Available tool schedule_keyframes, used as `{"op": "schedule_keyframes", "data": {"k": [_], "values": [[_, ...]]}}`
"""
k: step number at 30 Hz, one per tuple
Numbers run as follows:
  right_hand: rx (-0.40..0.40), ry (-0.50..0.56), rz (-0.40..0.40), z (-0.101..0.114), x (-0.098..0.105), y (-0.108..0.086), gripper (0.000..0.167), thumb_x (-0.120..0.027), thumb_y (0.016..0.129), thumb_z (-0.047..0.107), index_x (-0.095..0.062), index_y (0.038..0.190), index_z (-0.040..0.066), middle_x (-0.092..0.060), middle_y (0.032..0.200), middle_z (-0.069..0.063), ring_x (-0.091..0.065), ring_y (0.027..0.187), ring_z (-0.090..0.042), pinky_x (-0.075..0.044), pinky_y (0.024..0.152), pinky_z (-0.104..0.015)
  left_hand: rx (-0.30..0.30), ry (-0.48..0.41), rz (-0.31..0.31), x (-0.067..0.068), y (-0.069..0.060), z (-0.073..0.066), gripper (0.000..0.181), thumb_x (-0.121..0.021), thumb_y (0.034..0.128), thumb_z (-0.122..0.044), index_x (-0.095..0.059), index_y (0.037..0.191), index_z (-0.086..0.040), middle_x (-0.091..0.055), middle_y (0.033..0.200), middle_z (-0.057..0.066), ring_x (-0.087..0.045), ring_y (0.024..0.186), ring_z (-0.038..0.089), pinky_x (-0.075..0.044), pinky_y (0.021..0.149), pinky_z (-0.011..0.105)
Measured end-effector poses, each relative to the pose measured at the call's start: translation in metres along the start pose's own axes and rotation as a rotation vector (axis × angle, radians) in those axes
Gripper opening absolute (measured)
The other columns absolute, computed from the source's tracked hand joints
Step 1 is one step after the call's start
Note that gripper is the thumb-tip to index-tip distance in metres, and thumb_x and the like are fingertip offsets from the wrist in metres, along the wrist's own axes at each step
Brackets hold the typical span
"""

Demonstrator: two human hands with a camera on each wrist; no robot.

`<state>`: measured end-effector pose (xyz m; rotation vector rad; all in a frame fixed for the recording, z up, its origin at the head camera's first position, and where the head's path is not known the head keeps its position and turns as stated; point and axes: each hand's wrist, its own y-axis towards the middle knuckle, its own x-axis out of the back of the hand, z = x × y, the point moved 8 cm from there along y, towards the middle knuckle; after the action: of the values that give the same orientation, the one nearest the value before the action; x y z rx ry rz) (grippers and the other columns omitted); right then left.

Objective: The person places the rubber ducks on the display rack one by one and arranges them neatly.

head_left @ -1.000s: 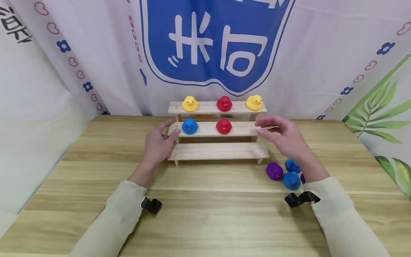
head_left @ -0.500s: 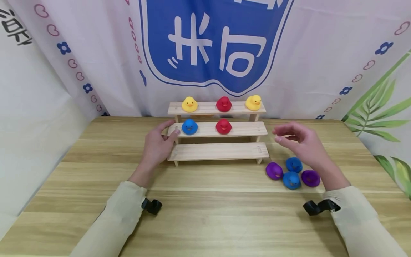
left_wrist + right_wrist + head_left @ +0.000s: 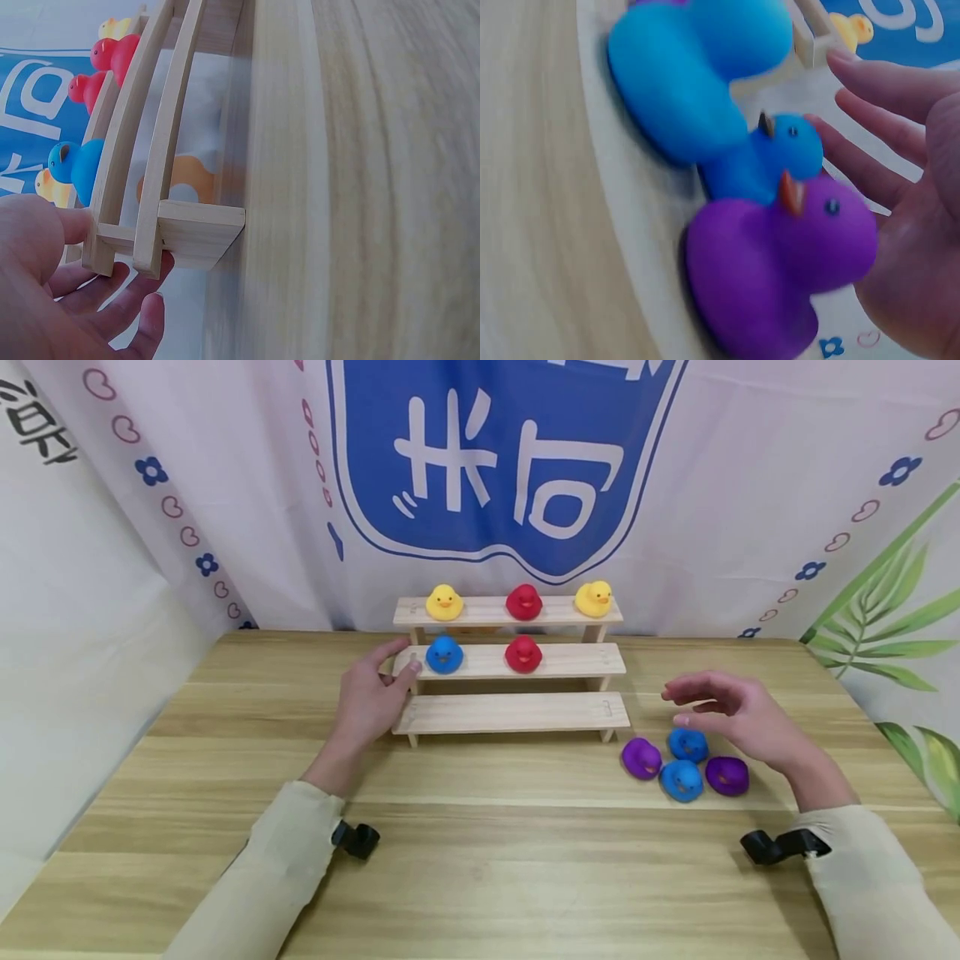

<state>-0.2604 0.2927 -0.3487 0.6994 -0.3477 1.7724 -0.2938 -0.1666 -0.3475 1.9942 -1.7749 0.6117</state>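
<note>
My left hand (image 3: 375,689) holds the left end of a three-step wooden shelf (image 3: 510,714); in the left wrist view its thumb (image 3: 73,225) lies against the middle board and its fingertips touch the board ends. On the top step sit a yellow duck (image 3: 445,602), a red duck (image 3: 524,602) and another yellow duck (image 3: 594,598). The middle step bears a blue duck (image 3: 445,655) and a red duck (image 3: 523,654). My right hand (image 3: 738,710), holding nothing, hovers with loosely bent fingers just above a blue duck (image 3: 688,745) right of the shelf.
Beside that duck on the table (image 3: 480,860) are another blue duck (image 3: 682,781), a purple duck (image 3: 641,759) and a second purple duck (image 3: 727,775). A printed cloth (image 3: 720,527) hangs behind the shelf.
My right hand has moved away from the middle step's right end, rightward and down toward the loose ducks. My left hand stays on the shelf.
</note>
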Motion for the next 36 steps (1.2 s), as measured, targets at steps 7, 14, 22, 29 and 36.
{"op": "schedule_keyframes", "data": {"k": [7,14,22,29,36], "values": [[-0.065,0.019,0.08,-0.02,0.0,-0.005,0.042,-0.076,0.1,0.019,-0.065,0.139,0.01,-0.071,0.133,-0.001,-0.067,0.119,-0.007,-0.055,0.094,-0.014,-0.009,0.004,-0.006,0.001,0.0,0.0,0.051,-0.061,0.1089,-0.034,-0.052,0.158,-0.022,-0.064,0.1,0.012,-0.052,0.059,0.016,-0.041,0.046,0.024],[-0.109,0.027,0.135,-0.03,-0.001,-0.011,0.044,-0.078,0.098,0.02,-0.066,0.139,0.011,-0.07,0.135,-0.006,-0.067,0.118,-0.007,-0.054,0.096,-0.016,0.003,0.006,-0.001,0.0,0.0,0.001,0.052,-0.061,0.1086,-0.035,-0.052,0.158,-0.024,-0.063,0.124,0.014,-0.054,0.062,0.016,-0.042,0.048,0.024],[-0.111,0.023,0.179,-0.038,-0.001,-0.012,0.041,-0.079,0.097,0.019,-0.069,0.136,0.011,-0.072,0.134,-0.004,-0.069,0.115,-0.004,-0.054,0.095,-0.016,0.005,0.01,-0.005,0.001,0.0,0.0,0.051,-0.061,0.1087,-0.034,-0.052,0.158,-0.024,-0.062,0.135,0.012,-0.055,0.065,0.017,-0.043,0.049,0.024],[-0.094,0.008,0.216,-0.04,-0.002,-0.013,0.042,-0.082,0.094,0.018,-0.072,0.134,0.014,-0.073,0.135,0.001,-0.066,0.118,0.0,-0.051,0.097,-0.015,-0.007,0.026,-0.007,0.002,0.0,-0.001,0.052,-0.06,0.1089,-0.034,-0.051,0.159,-0.024,-0.064,0.131,0.015,-0.058,0.072,0.019,-0.046,0.052,0.024],[-0.1,-0.054,0.238,-0.04,-0.003,-0.015,0.035,-0.084,0.092,0.023,-0.077,0.126,0.022,-0.071,0.14,-0.001,-0.059,0.122,0.008,-0.045,0.1,-0.014,-0.011,0.029,-0.007,0.002,-0.001,-0.003,0.052,-0.061,0.1086,-0.034,-0.052,0.158,-0.023,-0.061,0.14,0.013,-0.056,0.07,0.018,-0.045,0.052,0.024]]}}
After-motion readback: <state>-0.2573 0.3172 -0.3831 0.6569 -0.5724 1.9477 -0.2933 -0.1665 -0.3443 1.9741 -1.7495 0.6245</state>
